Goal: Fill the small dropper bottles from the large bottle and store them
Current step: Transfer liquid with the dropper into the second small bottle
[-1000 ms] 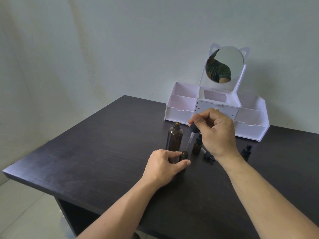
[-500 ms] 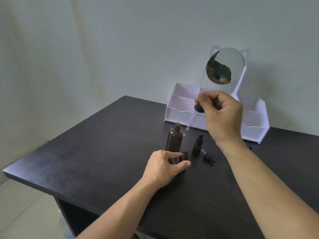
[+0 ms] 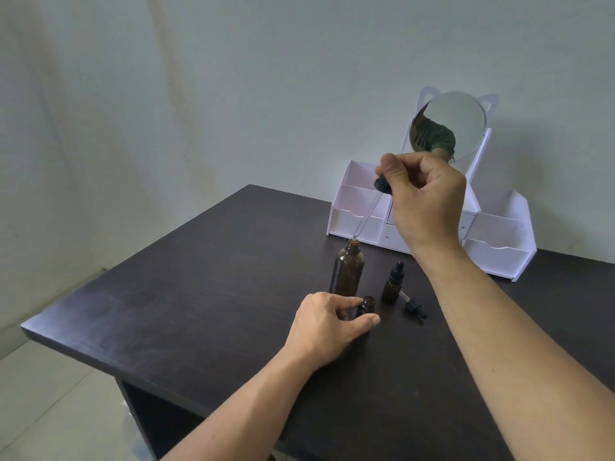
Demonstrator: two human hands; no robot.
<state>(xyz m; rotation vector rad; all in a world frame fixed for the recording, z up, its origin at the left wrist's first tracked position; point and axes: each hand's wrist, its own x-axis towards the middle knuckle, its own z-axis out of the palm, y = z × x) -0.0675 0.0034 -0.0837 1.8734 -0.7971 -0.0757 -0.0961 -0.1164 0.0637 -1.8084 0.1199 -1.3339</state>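
A large amber bottle stands uncapped on the dark table. My right hand pinches the black bulb of a glass dropper, raised above the table; its tip sits at the large bottle's mouth. My left hand grips a small open amber bottle standing in front of the large one. A capped small dropper bottle stands to the right. Beside it a loose dropper cap lies flat.
A white organiser with open compartments, a small drawer and a round cat-ear mirror stands at the back against the wall. The table's left edge drops to a tiled floor.
My right hand has lifted the dropper out of the small bottle and carried it up and left, bringing its tip to the large bottle's mouth. My left hand has stayed on the small bottle.
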